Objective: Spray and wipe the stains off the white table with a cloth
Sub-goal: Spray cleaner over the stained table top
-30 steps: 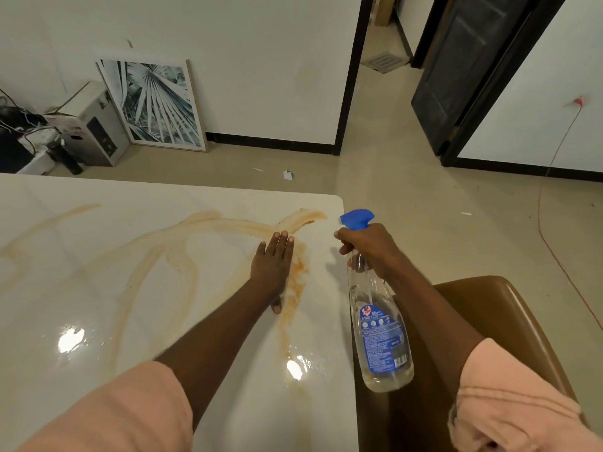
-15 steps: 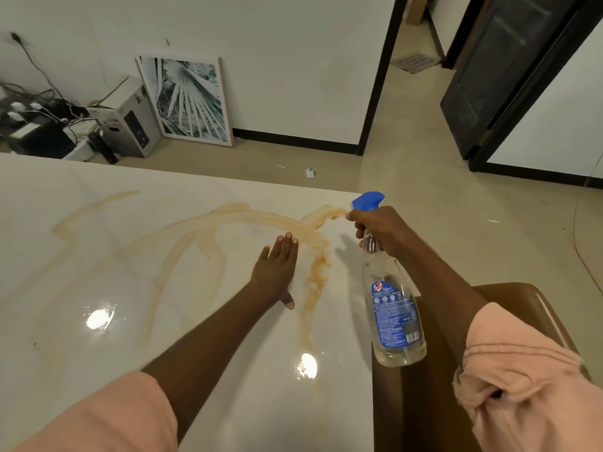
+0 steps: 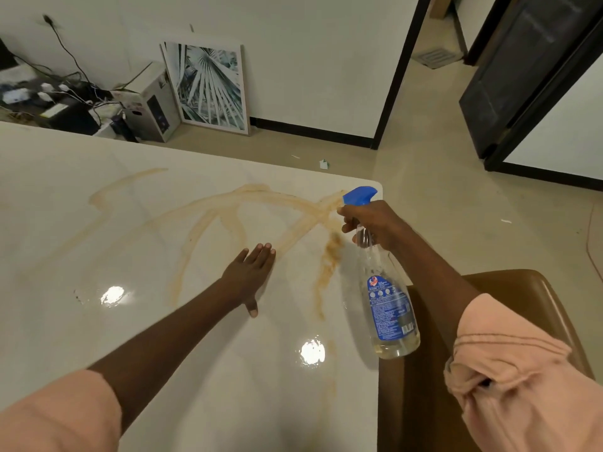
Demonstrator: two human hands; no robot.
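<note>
white and glossy, the surface point(image 3: 81, 337) fills the lower left of the view, with two bright ceiling reflections on it and its near and left edges cut off by the frame. tan stains point(image 3: 208, 210) loop across it in long smeared arcs, and a darker, blotchier streak point(image 3: 329, 256) runs down near the right edge.

the left hand point(image 3: 249, 275) lies flat on the surface, fingers straight and together, thumb spread toward the camera, its grip released and holding nothing; the fingertips sit just short of one tan arc.

the right hand point(image 3: 372, 223) is clenched around the neck of a spray bottle point(image 3: 390, 305), held above the right edge of the surface. the blue spray head point(image 3: 360, 195) points left over the stains. whether a finger is on the trigger is hidden by the hand. the bottle is clear, with a blue label too small to read and a little pale liquid at the bottom.

both arms wear pink sleeves point(image 3: 515, 386), cut off at the bottom. a brown chair point(image 3: 509, 288) sits beside the surface, partly behind the right arm. against the far wall leans a framed leaf picture point(image 3: 208, 86), beside a grey box point(image 3: 153, 106) and a tangle of cables point(image 3: 65, 93) that is hard to make out.
</note>
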